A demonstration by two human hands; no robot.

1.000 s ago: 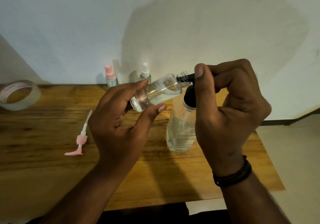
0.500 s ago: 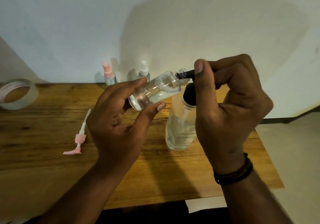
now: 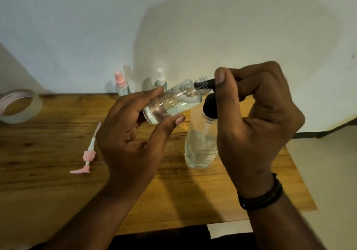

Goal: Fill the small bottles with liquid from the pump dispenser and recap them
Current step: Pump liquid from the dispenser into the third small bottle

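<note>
My left hand (image 3: 133, 134) holds a small clear bottle (image 3: 172, 103) tilted on its side, its open neck pointing right. The bottle is partly filled with clear liquid and bubbles. My right hand (image 3: 255, 118) is closed over the black pump head (image 3: 209, 99) of the clear pump dispenser (image 3: 200, 147), which stands on the wooden table (image 3: 48, 153). The black nozzle (image 3: 204, 84) sits inside the small bottle's neck. A loose pink pump cap (image 3: 87, 156) lies on the table to the left. Most of the pump head is hidden under my fingers.
Two capped small bottles stand at the table's back edge against the wall, one with a pink spray cap (image 3: 120, 84) and one with a white spray cap (image 3: 160, 80). A roll of clear tape (image 3: 18, 106) lies at the far left. The table's right edge drops to the floor.
More foamy liquid and bubbles show inside the small bottle near its neck. Both hands and the bottle have stayed almost in place, shifting only slightly.
</note>
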